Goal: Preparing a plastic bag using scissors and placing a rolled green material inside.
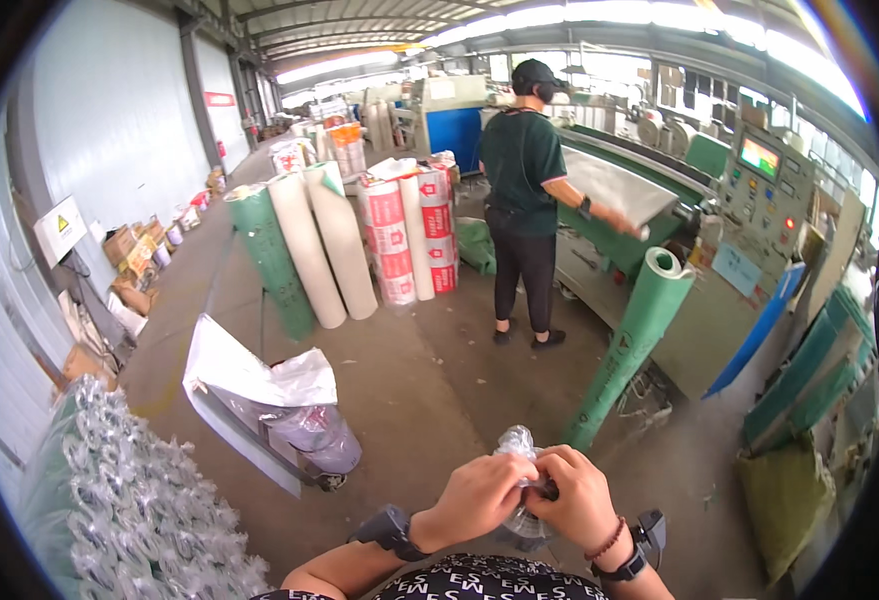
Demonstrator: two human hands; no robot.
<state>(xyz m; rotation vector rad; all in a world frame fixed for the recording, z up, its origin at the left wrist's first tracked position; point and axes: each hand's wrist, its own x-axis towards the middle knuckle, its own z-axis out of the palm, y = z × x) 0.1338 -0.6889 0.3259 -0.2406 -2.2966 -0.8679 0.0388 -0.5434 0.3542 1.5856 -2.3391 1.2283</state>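
Both hands meet low in the middle, in front of my body, on a clear plastic bag (515, 440). My left hand (479, 494) is closed with its fingertips pinching the gathered plastic. My right hand (576, 500) is closed on it from the other side, knuckles nearly touching the left. A crumpled end sticks up above the fingers, and more plastic hangs below them. Something small and dark shows under the right fingers; I cannot make out what it is. Dark bands sit on both wrists.
A leaning green roll (629, 340) stands just beyond my right hand. To the left are a wrapped bucket (319, 440) and a heap of tufted plastic packs (149, 500). Upright rolls (309, 250) stand farther off. A person (524, 190) works at a machine (759, 210).
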